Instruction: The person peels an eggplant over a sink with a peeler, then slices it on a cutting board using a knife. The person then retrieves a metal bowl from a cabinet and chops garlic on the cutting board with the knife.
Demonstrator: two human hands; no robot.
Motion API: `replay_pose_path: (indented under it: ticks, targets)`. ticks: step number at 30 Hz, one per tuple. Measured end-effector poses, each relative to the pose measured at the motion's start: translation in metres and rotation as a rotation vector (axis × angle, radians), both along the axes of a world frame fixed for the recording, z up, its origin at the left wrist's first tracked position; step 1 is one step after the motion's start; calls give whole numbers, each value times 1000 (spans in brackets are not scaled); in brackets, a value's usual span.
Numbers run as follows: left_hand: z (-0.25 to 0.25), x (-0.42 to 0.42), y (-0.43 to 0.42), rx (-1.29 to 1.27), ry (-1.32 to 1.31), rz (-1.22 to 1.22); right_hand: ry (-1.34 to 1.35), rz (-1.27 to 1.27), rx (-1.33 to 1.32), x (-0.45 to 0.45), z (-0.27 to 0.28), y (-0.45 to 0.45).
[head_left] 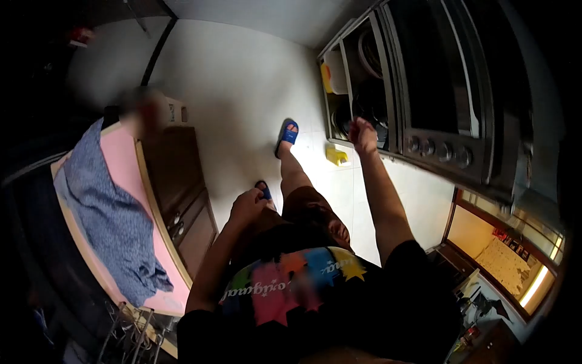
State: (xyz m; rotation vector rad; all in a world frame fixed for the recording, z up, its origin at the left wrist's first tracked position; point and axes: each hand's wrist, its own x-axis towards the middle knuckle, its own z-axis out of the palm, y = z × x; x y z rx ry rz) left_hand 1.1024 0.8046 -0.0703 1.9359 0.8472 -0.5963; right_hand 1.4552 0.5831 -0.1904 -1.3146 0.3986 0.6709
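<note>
My right hand [364, 134] reaches forward to the front of an open cabinet [332, 121] below the stove. Its fingers are curled, and whatever they may hold is hidden. Dark round pans [371, 100] stand inside the cabinet beside the hand; shadow blurs their outlines. My left hand [247, 206] hangs in front of my body with its fingers loosely curled in, and no object shows in it. On the floor just left of the right hand sits a small yellow object [337, 156], its kind unclear.
The stove's knobs [445, 151] stick out at the right. On the left, a blue-grey cloth [112, 212] lies over a pink countertop [130, 176] above brown cabinet doors [182, 182]. A metal rack [136, 330] stands at lower left. Blue slippers [289, 134] are on my feet.
</note>
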Motion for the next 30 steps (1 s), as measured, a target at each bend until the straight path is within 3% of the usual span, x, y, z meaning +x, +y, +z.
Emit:
replay_pose_path:
  ticks: [4,5,7,9,11,12,14,17,24,26,27,29,30]
  targets:
    - [-10,71,31,-31,47,64,99,-164,153,120,-41,43]
    - [-22,83,34,21,-61,106,107,-172,146,139,-48,50]
    - [-37,120,50,74,-173,147,121,-330,-119,184,-47,76]
    - [-50,154,60,74,-195,94,130,-455,-145,238,-108,68]
    - [-45,192,73,16,-166,91,174,-632,39,256,-98,85]
    - [-41,212,79,-34,-151,86,177,-638,34,269,-99,91]
    - [-47,241,88,-96,-100,97,323,-887,39,288,-109,95]
    - [-77,268,95,-63,-185,-38,327,-900,-10,307,-139,91]
    - [-83,325,113,-90,-268,-144,21,-757,-198,292,-126,100]
    - [-91,343,111,-258,-160,67,9,-692,-161,250,-105,115]
    - [-89,353,111,-261,-162,61,22,-657,-135,227,-93,123]
    - [-82,370,116,-338,-210,347,-141,-349,-311,165,-123,115]
    - [-87,372,116,-342,-210,344,-122,-189,-358,133,-110,120]
